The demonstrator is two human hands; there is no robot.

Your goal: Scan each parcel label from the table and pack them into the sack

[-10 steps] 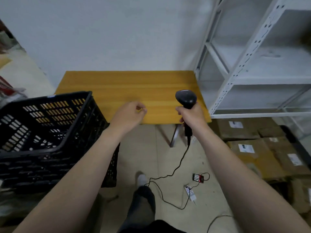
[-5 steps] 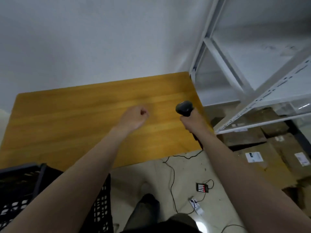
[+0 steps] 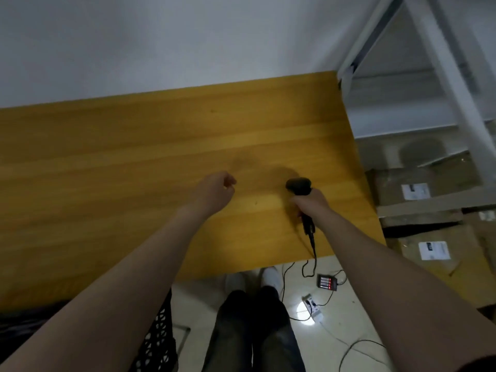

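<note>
My right hand (image 3: 311,204) grips the handle of a black barcode scanner (image 3: 298,185), held low over the right part of the yellow wooden table (image 3: 107,170); the scanner's cable (image 3: 312,245) runs down over the table's front edge. My left hand (image 3: 212,191) hovers over the table's middle, fingers curled, holding nothing. No parcel lies on the tabletop. Brown cardboard parcels with white labels (image 3: 433,249) are stacked on the floor to the right. No sack is in view.
A white metal shelf rack (image 3: 440,84) stands right of the table. A black plastic crate (image 3: 158,342) sits at the lower left, mostly hidden by my arm. On the floor lie cables, a battery charger (image 3: 327,282) and a white power strip (image 3: 312,307). My legs stand at the table's edge.
The view has closed in on the table and tilted down. Both hands now lie over the tabletop, the scanner lower. The crate has slid almost out of view at the left.
</note>
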